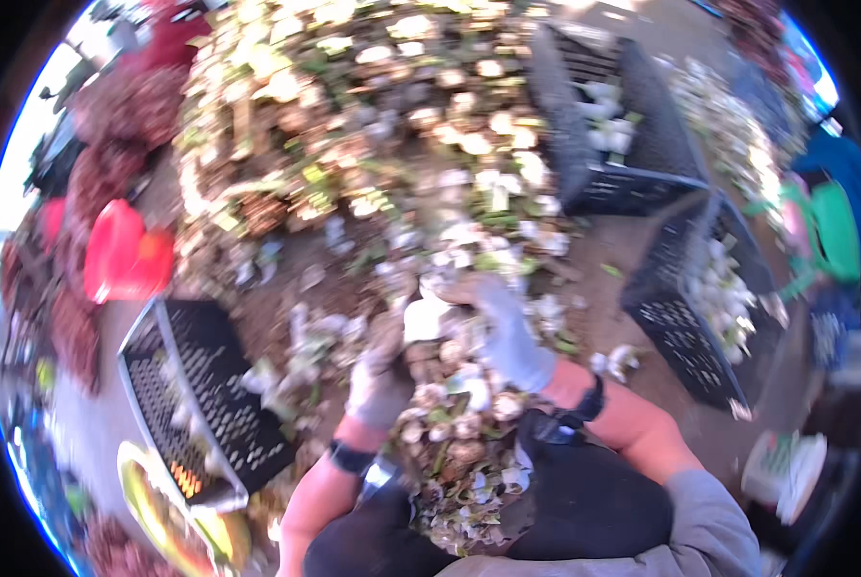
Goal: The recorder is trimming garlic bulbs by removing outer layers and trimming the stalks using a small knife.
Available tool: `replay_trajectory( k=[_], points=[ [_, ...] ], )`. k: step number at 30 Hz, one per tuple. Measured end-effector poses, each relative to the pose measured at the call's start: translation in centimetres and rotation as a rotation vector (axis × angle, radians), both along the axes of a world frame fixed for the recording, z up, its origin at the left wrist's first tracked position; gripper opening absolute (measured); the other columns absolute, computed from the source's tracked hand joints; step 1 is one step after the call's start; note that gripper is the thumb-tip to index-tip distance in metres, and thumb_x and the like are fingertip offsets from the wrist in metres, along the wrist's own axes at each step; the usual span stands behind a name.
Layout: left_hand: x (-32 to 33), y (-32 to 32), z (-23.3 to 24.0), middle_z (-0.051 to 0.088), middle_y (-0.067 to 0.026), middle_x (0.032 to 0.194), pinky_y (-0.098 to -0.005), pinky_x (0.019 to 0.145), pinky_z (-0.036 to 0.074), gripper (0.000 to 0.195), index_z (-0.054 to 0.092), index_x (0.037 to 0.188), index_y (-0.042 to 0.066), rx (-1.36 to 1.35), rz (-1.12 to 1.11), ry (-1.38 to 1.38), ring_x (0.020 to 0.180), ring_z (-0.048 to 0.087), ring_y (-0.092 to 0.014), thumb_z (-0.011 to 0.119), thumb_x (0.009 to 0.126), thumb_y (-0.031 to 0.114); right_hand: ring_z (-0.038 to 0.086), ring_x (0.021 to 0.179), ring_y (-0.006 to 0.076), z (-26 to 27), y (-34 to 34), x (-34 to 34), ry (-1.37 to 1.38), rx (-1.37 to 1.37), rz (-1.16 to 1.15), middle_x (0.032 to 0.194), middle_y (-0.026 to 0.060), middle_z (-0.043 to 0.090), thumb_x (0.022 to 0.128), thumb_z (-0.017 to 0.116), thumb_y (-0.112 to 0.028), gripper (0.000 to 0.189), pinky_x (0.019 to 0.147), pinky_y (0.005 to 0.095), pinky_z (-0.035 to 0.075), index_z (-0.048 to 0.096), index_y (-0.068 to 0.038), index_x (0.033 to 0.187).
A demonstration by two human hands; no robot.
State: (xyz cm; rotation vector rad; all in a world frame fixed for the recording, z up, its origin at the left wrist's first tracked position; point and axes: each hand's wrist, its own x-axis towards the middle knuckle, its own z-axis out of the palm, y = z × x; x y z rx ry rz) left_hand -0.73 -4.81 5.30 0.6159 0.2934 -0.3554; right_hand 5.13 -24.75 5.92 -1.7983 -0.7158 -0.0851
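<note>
A bright white bulb, probably a vegetable, is between my two gloved hands. My left hand, in a soiled pale glove, has its fingers curled against the bulb's left side. From the right, my right hand, in a whitish glove, bends its fingers over the bulb's upper edge. Motion blur hides whether those fingers pinch it or hold a small tool. Below both hands, cut bulbs and peelings lie heaped between my dark-trousered legs. Ahead, a large blurred pile of bulbs with leafy trimmings rises from the ground.
Left of me a black perforated crate leans tilted, a red plastic object behind it. On the right stand two more dark crates with white pieces inside. A person in blue and green is at far right, near a white shoe.
</note>
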Motion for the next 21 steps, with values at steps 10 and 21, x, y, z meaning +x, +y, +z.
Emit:
replay_trajectory(
  k=[10,21],
  points=[
    [-0.5,-0.9,0.5,0.067,-0.0098,0.090,-0.0295,0.059,0.055,0.037,0.048,0.132,0.001,0.103,-0.125,-0.057,0.064,0.065,-0.017,0.045,0.101,0.022,0.054,0.110,0.0195,-1.1,-1.4,-0.5,0.847,0.486,0.300,0.149,0.0112,0.031,0.086,0.070,-0.027,0.095,0.085,0.0310,0.049,0.005,-0.013,0.154],
    [-3.0,3.0,-2.3,0.063,-0.0063,0.089,-0.0272,0.066,0.052,0.037,0.052,0.124,-0.001,0.796,-0.119,0.102,0.073,0.065,-0.015,0.056,0.091,0.015,0.047,0.118,0.0364,5.3,-27.4,0.3,-0.525,-1.162,-0.980,0.128,0.0187,0.048,0.076,0.074,-0.030,0.069,0.102,0.0455,0.038,0.045,-0.004,0.133]
  ],
)
